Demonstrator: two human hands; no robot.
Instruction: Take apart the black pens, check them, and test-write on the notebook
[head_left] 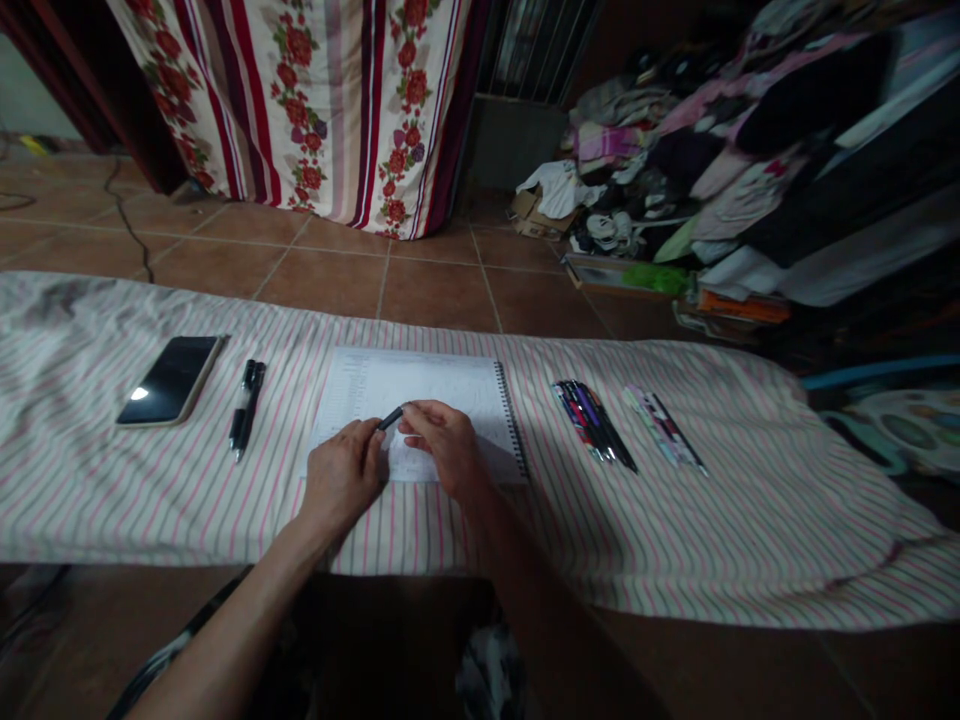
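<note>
A cloth striped in pink and grey [285,530] covers this long surface, creased toward the left end. Left to right on it lie a dark-screened phone [171,380], black pens [246,410], a spiral-bound notebook [439,375], a pen bundle [592,425] and a smaller bunch [666,430], probably pens too in this dim light.

notebook [431,378] – smooth matt paper; phone screen [171,380] – glossy

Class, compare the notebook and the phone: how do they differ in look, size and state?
The notebook shows a pale page, the phone a dark screen. The notebook is larger than the phone. The left hand and right hand are at the notebook; neither is at the phone. Both things lie on the striped cloth.
</note>
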